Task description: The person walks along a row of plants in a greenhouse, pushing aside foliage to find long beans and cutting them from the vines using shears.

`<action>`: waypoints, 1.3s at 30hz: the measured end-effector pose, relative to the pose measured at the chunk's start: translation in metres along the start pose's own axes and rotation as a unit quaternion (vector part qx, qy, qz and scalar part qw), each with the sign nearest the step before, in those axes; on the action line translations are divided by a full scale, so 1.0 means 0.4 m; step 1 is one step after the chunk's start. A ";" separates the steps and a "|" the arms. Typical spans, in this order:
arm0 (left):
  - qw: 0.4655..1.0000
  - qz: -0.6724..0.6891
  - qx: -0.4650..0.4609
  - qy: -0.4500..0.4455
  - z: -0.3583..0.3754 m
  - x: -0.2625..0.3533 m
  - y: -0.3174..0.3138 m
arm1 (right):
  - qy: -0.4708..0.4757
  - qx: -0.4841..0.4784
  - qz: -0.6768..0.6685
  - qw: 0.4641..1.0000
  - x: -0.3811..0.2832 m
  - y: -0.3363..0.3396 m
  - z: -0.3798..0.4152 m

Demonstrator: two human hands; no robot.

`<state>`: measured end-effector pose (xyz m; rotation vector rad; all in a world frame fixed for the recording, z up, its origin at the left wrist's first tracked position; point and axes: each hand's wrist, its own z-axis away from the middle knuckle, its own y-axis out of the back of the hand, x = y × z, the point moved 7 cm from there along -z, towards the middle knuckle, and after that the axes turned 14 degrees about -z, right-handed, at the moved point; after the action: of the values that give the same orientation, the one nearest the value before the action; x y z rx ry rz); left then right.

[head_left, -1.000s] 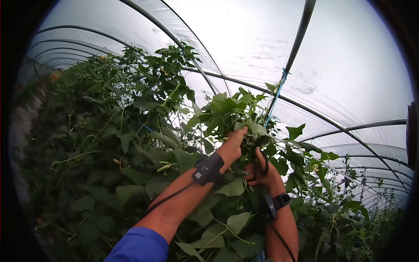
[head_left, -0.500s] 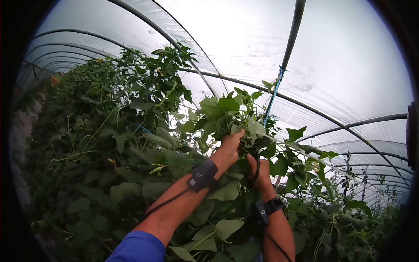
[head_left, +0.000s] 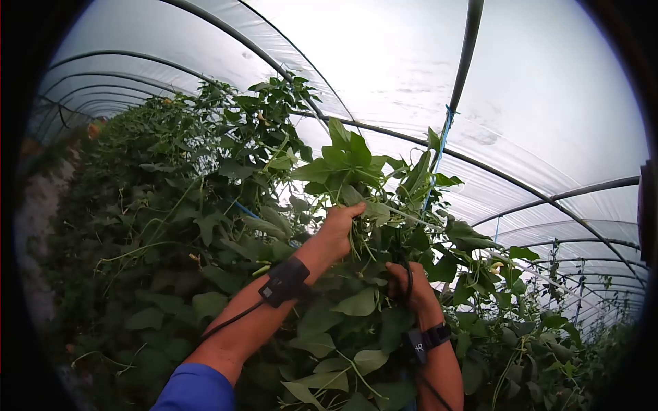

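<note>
My left hand [head_left: 340,225] is closed round a bunch of leafy vine stems [head_left: 346,161]. Broad green leaves fan out above the fist, and thin stems hang below it. Lower and to the right, my right hand [head_left: 410,281] is closed among the foliage with its fingers curled. Leaves and a dark cable cover its fingertips, so what it grips cannot be made out. A pale line [head_left: 411,218] runs from beside the left hand down to the right through the vines.
Dense climbing vines [head_left: 157,226] fill the left side and the foreground. A blue string [head_left: 441,154] ties down from a dark greenhouse hoop [head_left: 467,55]. Translucent plastic sheeting [head_left: 548,89] arches overhead. A pale path [head_left: 44,240] shows at far left.
My left hand has shifted left, away from my right hand, carrying the bunch of vine stems, whose leaves now spread more upright. My right hand sits slightly lower.
</note>
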<state>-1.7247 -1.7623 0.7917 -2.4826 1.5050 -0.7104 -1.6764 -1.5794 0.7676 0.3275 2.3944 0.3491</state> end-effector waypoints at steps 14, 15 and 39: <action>0.998 -0.064 -0.009 -0.006 0.028 -0.041 0.065 | -0.108 -0.027 -0.263 0.958 0.070 0.037 -0.133; 0.998 -0.058 0.006 0.003 0.028 -0.047 0.069 | -0.075 -0.087 -0.324 0.939 0.065 0.029 -0.134; 0.986 -0.148 0.057 0.045 0.240 0.023 0.102 | 0.164 -0.135 -0.144 0.966 0.044 -0.007 -0.233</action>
<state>-1.7085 -1.8009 0.6956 -2.6435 1.0942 -0.9374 -1.7517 -1.5913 0.8239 -0.2202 2.6234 0.6234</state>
